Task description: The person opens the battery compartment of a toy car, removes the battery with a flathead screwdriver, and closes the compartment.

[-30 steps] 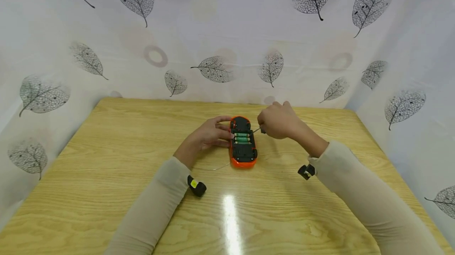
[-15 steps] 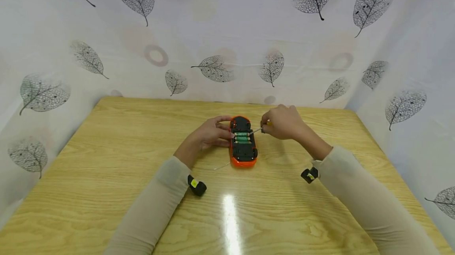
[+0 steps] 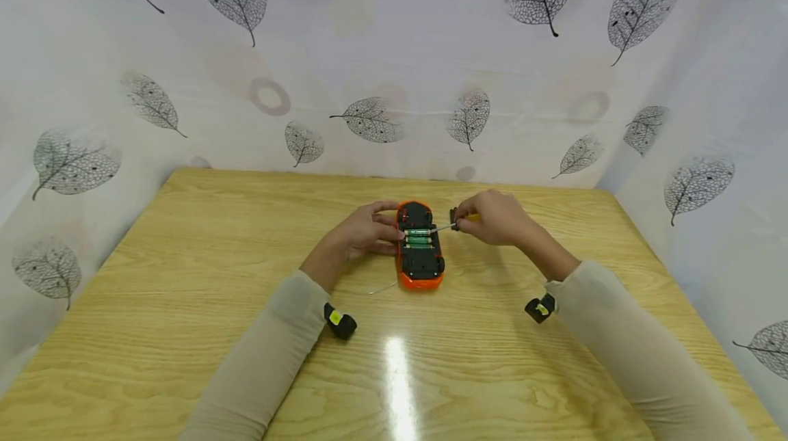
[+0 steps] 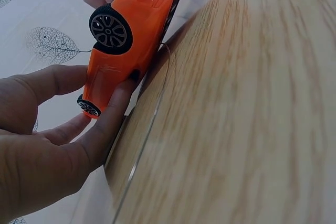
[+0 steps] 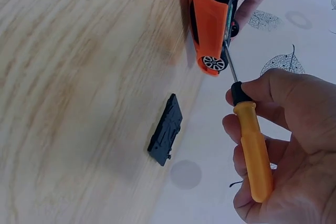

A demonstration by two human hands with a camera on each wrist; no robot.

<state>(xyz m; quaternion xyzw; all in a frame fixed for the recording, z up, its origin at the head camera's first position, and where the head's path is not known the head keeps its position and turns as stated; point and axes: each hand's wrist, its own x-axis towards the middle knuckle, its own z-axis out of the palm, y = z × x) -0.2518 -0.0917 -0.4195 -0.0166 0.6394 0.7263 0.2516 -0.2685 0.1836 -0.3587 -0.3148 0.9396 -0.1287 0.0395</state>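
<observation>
An orange toy car [image 3: 421, 283] lies upside down on the table, its black underside facing up. Several green batteries [image 3: 420, 240] sit side by side in its uncovered compartment. My left hand [image 3: 360, 232] grips the car from its left side, thumb at the compartment's edge and fingers along the body [image 4: 113, 85]. My right hand [image 3: 497, 218] holds a screwdriver [image 5: 254, 153] by its yellow handle. The metal shaft points left, with the tip at the right end of the top battery. In the right wrist view the tip is hidden inside the car.
A black battery cover [image 5: 166, 130] lies on the wooden table [image 3: 246, 359] just right of the car. From the car a thin wire [image 4: 142, 153] runs out over the tabletop to the left. A leaf-printed cloth [image 3: 394, 51] hangs behind the table.
My right hand has moved slightly down and to the right, leaving the screwdriver flatter. The black cover beside it shows more fully. My left hand and the car stay put.
</observation>
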